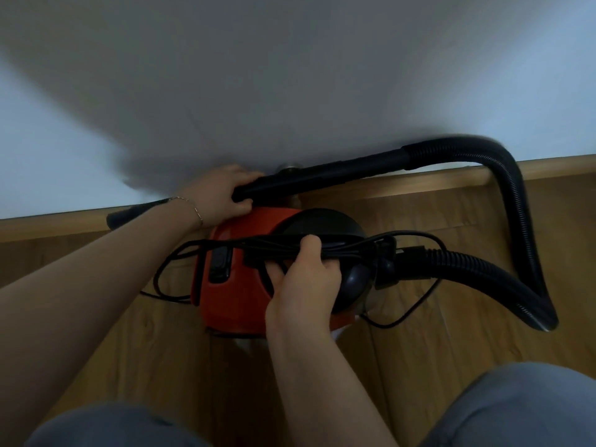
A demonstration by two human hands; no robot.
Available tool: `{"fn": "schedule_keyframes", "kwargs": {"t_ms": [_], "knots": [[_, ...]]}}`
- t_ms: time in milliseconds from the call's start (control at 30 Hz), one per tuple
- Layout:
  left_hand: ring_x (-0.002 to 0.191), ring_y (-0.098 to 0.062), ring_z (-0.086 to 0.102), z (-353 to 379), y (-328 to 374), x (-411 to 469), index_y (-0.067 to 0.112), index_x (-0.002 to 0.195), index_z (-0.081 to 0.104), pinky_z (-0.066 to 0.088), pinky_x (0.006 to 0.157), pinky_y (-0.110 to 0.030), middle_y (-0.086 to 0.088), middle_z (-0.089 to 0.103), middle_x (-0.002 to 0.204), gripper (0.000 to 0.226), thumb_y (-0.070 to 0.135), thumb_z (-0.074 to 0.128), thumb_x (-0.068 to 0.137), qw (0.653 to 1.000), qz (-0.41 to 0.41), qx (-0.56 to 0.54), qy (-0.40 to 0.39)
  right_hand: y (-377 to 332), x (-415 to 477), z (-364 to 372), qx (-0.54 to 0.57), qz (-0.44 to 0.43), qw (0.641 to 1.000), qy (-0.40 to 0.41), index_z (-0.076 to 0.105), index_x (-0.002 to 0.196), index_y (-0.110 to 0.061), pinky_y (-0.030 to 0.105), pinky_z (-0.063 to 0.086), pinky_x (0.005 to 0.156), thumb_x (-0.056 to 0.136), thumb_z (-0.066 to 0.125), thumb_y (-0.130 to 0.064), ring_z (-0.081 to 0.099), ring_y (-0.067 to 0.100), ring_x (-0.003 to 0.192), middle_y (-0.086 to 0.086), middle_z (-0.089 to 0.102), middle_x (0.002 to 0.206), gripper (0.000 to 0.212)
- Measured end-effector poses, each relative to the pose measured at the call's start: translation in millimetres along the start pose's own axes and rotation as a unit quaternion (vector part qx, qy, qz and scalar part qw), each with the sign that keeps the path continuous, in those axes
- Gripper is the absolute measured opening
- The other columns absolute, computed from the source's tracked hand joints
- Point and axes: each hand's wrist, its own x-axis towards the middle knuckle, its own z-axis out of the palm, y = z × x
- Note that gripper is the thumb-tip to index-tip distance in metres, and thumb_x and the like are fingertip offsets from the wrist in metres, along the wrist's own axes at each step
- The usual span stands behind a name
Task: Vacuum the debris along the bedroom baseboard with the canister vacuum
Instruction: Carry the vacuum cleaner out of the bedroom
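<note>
A red and black canister vacuum stands on the wood floor close to the wall. My left hand grips the black rigid wand, which lies across above the canister. Its black ribbed hose loops out to the right and back into the canister's front. My right hand is closed around the canister's top handle together with a bundle of black power cord. A black nozzle tip shows beyond my left wrist, against the wooden baseboard. No debris is discernible.
A pale wall fills the upper half, shadowed in the middle. Loose cord loops trail on the wood floor at both sides of the canister. My knees in grey trousers frame the bottom edge.
</note>
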Motion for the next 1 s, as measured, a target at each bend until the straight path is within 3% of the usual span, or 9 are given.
{"fn": "schedule_keyframes", "kwargs": {"t_ms": [133,267,367,633,867,1000], "knots": [[0.121,-0.027,0.045,14,-2,-1,0.014,0.14,0.04,0.031,0.092,-0.024,-0.014,0.051,0.131,0.054,0.013,0.056,0.089,1.0,-0.015,-0.002,0.013,6,-1,-13,-0.072,-0.048,0.994,-0.066,0.05,0.13,-0.023,0.035,0.055,0.088,0.094,0.054,-0.012,0.063,0.015,0.104,-0.002,0.062,0.115,0.038],[0.124,-0.028,0.043,18,-8,2,0.017,0.142,0.038,0.032,0.102,-0.031,-0.011,0.05,0.135,0.053,0.016,0.053,0.091,0.999,-0.021,-0.01,0.028,3,5,-22,-0.135,-0.079,0.982,-0.106,0.054,0.118,-0.024,0.041,0.053,0.093,0.094,0.054,-0.013,0.064,0.014,0.105,-0.003,0.064,0.113,0.027],[0.126,-0.031,0.041,25,-9,0,0.021,0.143,0.036,0.033,0.106,-0.041,-0.01,0.048,0.137,0.052,0.019,0.052,0.092,0.998,-0.039,0.005,0.043,-2,9,-26,-0.185,-0.105,0.968,-0.13,0.057,0.115,-0.023,0.038,0.055,0.089,0.093,0.057,-0.012,0.065,0.013,0.104,-0.002,0.065,0.112,0.024],[0.124,-0.031,0.042,29,-8,-5,0.03,0.142,0.035,0.032,0.105,-0.048,-0.007,0.048,0.136,0.05,0.025,0.048,0.094,0.995,-0.059,0.031,0.07,1,14,-32,-0.216,-0.134,0.959,-0.129,0.058,0.119,-0.015,0.039,0.053,0.092,0.091,0.06,-0.014,0.064,0.014,0.105,0.001,0.067,0.112,0.029],[0.134,-0.027,0.026,29,5,-1,0.041,0.14,0.032,0.007,0.112,-0.055,0.005,0.037,0.146,0.047,0.025,0.039,0.097,0.986,-0.136,0.045,0.086,6,16,-31,-0.22,-0.151,0.957,-0.118,0.059,0.116,-0.018,0.043,0.051,0.095,0.09,0.061,-0.017,0.065,0.015,0.104,-0.001,0.068,0.109,0.026],[0.131,-0.029,0.027,30,9,-1,0.043,0.139,0.033,0.011,0.111,-0.058,0.003,0.041,0.14,0.047,0.025,0.041,0.097,0.98,-0.145,0.075,0.117,6,16,-32,-0.221,-0.149,0.957,-0.117,0.061,0.108,-0.022,0.043,0.051,0.095,0.091,0.06,-0.016,0.065,0.015,0.102,-0.001,0.068,0.105,0.018]]}}
